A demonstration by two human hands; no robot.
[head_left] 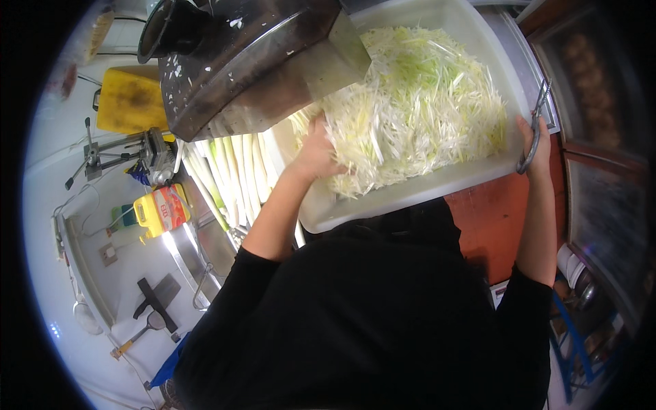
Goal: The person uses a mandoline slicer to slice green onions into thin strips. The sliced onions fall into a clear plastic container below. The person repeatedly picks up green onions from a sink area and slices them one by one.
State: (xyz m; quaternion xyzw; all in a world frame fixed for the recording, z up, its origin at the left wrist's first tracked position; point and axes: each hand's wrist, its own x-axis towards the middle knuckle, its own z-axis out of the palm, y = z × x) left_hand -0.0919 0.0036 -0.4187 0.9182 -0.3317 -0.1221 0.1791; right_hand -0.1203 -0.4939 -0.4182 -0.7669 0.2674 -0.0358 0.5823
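A white plastic tub [384,201], tilted, lies before my body and holds a large heap of shredded scallion [425,107]. My left hand [318,154] is in the left part of the heap, thumb spread; its other fingertips are partly buried, so its grip is unclear. At the tub's right end, my right hand [535,141] grips a slim curved metal tool [534,138], perhaps tongs or scissors, with fingers against the rim. A dark metal machine housing [256,72] with a chute overhangs the tub's left side. Whole scallion stalks [241,169] lie beneath it, left of the tub.
A yellow container [130,100], a lever-handled metal device [154,154] and a yellow oil jug [163,211] are on the left. A spatula [148,328] hangs on the left wall. Glass-paned doors [605,205] and a blue-framed rack [574,333] are at right.
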